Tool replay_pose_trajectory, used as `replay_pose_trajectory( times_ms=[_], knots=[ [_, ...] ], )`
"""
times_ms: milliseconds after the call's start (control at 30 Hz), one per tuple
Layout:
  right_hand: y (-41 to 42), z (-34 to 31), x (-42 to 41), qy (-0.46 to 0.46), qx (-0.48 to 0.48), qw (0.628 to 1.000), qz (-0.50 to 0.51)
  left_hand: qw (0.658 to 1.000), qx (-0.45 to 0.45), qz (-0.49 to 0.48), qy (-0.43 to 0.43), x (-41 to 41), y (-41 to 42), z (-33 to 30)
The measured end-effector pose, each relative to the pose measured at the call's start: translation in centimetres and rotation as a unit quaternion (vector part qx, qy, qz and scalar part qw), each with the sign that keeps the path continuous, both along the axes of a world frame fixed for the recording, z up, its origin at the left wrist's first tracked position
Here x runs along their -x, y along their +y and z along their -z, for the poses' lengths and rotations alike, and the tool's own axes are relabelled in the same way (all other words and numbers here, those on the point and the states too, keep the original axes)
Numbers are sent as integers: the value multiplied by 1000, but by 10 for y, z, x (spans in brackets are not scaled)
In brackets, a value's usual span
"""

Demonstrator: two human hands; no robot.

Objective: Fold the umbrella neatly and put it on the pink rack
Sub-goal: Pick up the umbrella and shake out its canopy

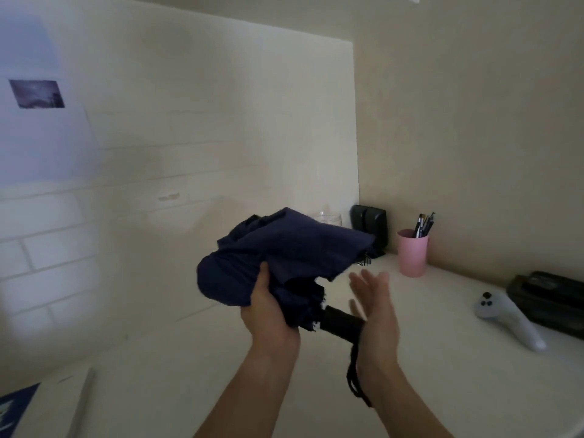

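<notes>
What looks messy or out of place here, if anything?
The navy umbrella does: its fabric is bunched and rumpled rather than wrapped neatly. The left hand grips the cloth; the right hand is open beside the black handle, whose strap dangles. No pink rack is in view, only a pink cup.

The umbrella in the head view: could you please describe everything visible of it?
The umbrella is a collapsed compact one, its navy fabric canopy loose and crumpled, not yet wrapped. Its black handle points lower right, a black wrist strap dangling. It is held above the table: the left hand grips the canopy; the open right hand touches the handle.
</notes>
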State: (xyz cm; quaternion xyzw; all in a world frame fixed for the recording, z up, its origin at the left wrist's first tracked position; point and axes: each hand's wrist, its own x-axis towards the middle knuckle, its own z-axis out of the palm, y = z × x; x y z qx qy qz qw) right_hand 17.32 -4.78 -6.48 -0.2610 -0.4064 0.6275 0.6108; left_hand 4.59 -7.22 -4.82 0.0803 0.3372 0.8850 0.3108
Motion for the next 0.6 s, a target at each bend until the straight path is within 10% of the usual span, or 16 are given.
replay_pose_trajectory(
  times_ms=[233,400,600],
  knots=[
    [-6,-7,-7,-227,-14,938,-261,988,14,118,96,13,-14,-17],
    [2,11,-3,-195,-124,964,-128,922,218,108,300,47,-26,-34],
    [10,45,5,-241,-228,943,15,962,193,-13,193,96,-38,-52]
  ],
)
